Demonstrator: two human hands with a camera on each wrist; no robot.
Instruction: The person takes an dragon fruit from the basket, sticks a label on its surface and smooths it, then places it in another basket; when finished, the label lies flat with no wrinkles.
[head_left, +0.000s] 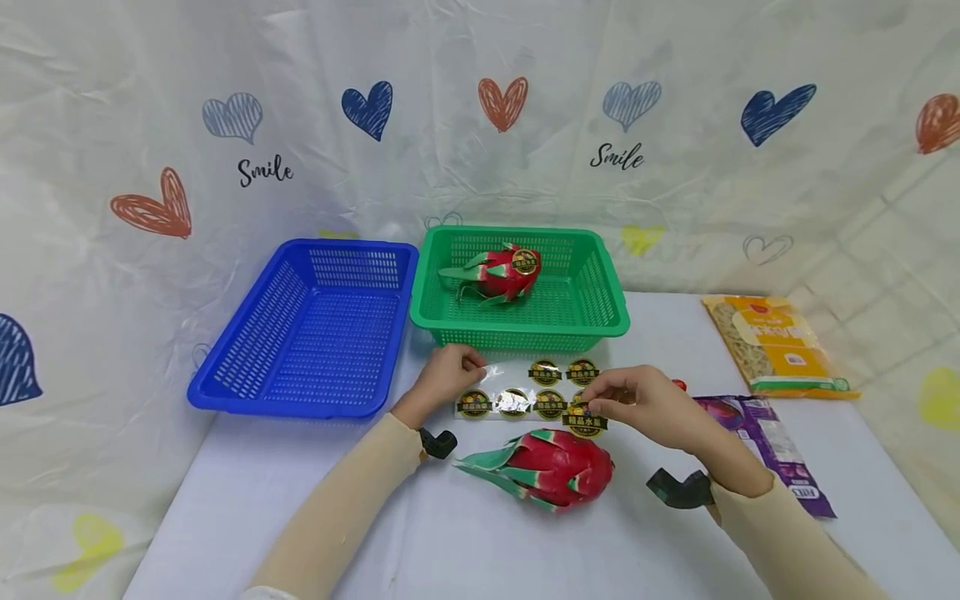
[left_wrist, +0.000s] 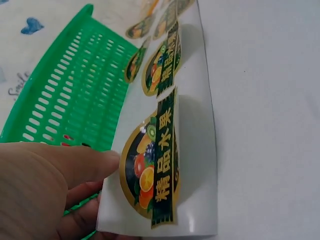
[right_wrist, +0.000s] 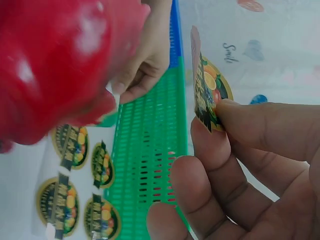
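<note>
My left hand pinches the left end of a clear sheet of stickers, thumb on top and fingers beneath in the left wrist view. Several round black-and-gold fruit labels remain on the sheet. My right hand holds one peeled sticker between thumb and forefinger, over the sheet's right end; its other fingers are loosely bent. Just in front of the sheet lies a red dragon fruit, its green tip pointing left. A second dragon fruit bearing a gold label lies in the green basket.
A blue basket stands left of the green one. On the right lie a yellow food packet and a purple packet. A small red thing shows behind my right hand. A heart-printed cloth hangs behind the table.
</note>
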